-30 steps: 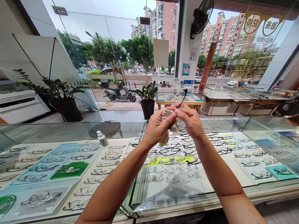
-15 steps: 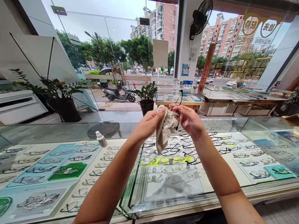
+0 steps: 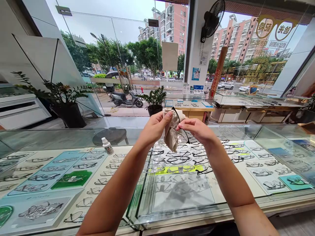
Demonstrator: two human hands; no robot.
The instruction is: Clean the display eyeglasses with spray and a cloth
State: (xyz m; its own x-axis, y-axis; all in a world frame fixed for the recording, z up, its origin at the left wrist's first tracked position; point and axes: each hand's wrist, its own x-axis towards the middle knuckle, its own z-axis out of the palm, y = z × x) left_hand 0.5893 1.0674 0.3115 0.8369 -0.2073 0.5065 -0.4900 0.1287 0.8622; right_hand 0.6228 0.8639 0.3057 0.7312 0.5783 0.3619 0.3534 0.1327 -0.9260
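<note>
Above the glass display counter, my left hand [image 3: 155, 126] pinches a beige cleaning cloth [image 3: 171, 139] with a jagged edge. The cloth is folded around the upper lens of a pair of eyeglasses [image 3: 188, 140], hiding that lens. My right hand [image 3: 197, 129] is closed on the eyeglasses near the middle of the frame, thumb and finger together. The eyeglasses are turned upright, their dark rim curving above and below my right fingertips. Both hands are close together, the cloth between them.
A small white bottle [image 3: 107, 146] stands on the glass counter [image 3: 182, 193] to the left. Rows of eyeglasses lie under the glass. Beyond the counter are a round dark stool [image 3: 110, 136], potted plants [image 3: 155, 100] and another display case [image 3: 248, 101].
The cloth has gone from beside the eyeglasses to around their upper lens. My right hand has lowered slightly, bringing the eyeglasses down and left.
</note>
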